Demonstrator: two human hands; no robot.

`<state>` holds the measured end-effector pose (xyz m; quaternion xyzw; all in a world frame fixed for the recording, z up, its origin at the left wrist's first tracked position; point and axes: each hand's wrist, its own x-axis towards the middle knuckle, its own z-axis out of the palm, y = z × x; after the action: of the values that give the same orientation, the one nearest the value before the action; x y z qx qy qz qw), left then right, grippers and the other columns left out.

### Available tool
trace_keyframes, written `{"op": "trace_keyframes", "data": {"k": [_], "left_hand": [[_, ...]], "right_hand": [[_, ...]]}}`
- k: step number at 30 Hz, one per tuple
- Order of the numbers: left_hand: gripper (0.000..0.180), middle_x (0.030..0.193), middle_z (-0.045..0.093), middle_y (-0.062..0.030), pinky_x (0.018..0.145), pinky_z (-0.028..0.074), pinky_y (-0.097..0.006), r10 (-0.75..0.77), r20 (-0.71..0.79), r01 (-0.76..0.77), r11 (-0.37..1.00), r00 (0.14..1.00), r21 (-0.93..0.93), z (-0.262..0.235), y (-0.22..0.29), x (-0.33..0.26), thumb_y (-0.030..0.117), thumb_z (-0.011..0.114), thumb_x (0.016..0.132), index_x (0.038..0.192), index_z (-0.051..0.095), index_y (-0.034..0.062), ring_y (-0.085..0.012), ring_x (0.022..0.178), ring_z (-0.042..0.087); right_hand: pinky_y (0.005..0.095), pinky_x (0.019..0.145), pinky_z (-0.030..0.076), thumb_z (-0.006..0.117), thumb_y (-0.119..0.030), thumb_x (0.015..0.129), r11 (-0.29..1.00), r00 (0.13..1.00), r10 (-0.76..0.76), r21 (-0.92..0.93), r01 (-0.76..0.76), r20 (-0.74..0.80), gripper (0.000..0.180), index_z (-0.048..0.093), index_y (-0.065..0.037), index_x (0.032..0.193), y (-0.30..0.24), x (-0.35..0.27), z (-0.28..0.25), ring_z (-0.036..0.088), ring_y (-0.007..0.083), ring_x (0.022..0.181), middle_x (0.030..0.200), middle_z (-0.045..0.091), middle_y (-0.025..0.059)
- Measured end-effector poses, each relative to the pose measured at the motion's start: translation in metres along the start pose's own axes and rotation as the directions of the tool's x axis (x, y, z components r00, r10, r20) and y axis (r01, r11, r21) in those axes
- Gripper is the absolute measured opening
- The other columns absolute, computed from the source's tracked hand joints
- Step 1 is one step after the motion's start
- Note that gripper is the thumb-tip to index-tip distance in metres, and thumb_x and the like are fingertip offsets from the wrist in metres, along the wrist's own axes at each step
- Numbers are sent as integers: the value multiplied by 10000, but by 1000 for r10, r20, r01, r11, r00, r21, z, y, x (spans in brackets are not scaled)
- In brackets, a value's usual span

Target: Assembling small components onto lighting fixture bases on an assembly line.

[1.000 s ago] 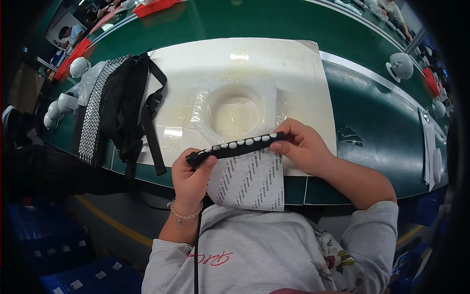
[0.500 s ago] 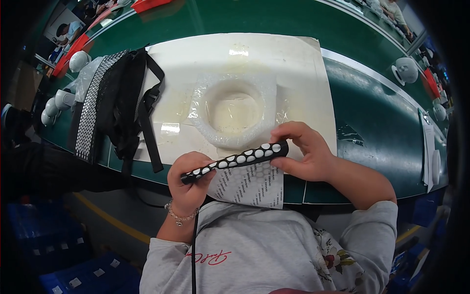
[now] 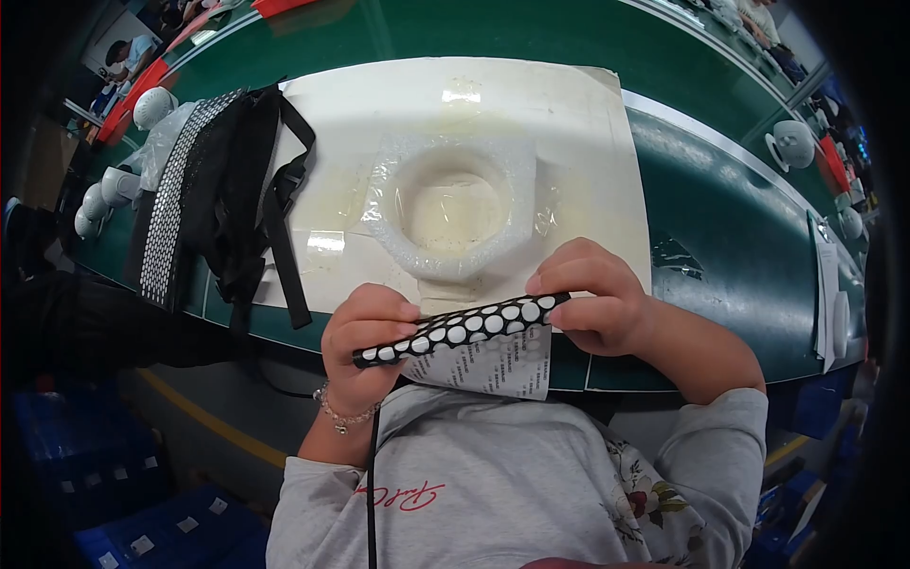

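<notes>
Both hands grip a black strip covered with white round spots [image 3: 466,327], seen as a narrow, slightly tilted band above my lap. My left hand [image 3: 362,339] is closed on its left end, thumb and fingers pinching it. At the other end, my right hand [image 3: 599,302] pinches the corner between thumb and fingers. White backing paper [image 3: 493,368] with repeated print hangs below the strip toward my shirt. Just beyond my hands, a white foam ring [image 3: 379,211] with a round opening is taped down on a white board [image 3: 578,114].
Left of the ring lies a pile of black dotted sheets and fabric [image 3: 220,190] with a buckled strap [image 3: 284,213]. White rounded devices [image 3: 112,190] stand beyond it; another white device [image 3: 789,144] stands far right on the green table [image 3: 720,218]. Papers [image 3: 827,294] lie at the right edge.
The strip has tilted so that more of its spotted face shows. My right fingers have shifted slightly right and down along its end. My left hand stays nearly in place.
</notes>
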<state>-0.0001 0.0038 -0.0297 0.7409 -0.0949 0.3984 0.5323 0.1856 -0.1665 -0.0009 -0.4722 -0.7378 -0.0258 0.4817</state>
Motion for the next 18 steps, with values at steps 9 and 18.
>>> {"op": "trace_keyframes", "data": {"k": [9,18], "left_hand": [[232,1151,417,-139,687,463,-309,-15,-17,14,997,1000,-70,2,-5,-3,-47,639,656,863,562,25,-229,810,548],[257,1050,514,-156,705,451,-276,-205,-9,205,979,979,-7,1,3,-1,-21,665,666,883,534,20,-187,820,556]], "right_hand": [[323,618,445,573,16,706,993,996,-83,-76,86,36,223,454,-105,851,2,0,-4,546,238,754,954,533,118],[297,684,428,615,56,699,967,971,220,110,-230,90,323,441,-84,932,12,-8,-4,541,195,762,938,538,92]]}}
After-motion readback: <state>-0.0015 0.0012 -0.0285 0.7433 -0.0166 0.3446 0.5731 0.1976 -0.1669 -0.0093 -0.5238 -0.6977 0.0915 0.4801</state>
